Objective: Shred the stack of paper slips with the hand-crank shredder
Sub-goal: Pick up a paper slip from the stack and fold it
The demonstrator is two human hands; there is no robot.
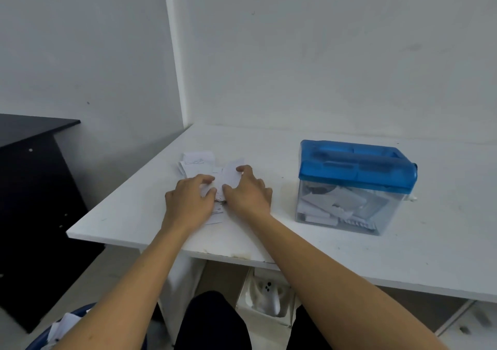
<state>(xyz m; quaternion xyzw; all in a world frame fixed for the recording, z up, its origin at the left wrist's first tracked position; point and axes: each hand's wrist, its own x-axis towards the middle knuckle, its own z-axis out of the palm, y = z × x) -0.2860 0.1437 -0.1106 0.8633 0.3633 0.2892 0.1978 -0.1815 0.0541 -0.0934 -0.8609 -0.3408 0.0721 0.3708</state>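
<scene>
A loose pile of white paper slips (pixel 197 163) lies on the white table (pixel 269 148), left of centre. My left hand (pixel 188 202) and my right hand (pixel 248 192) both rest on the pile, fingers curled round slips between them. One slip stands up between my thumbs. The hand-crank shredder (pixel 355 185) stands to the right, apart from both hands. It has a blue lid and a clear bin holding shredded paper. A small white crank stub shows at its right side.
A black cabinet (pixel 35 188) stands left of the table. A blue bin (pixel 61 328) with paper scraps sits on the floor at the lower left. Walls close the table's far side and left corner. A white bag lies under the table.
</scene>
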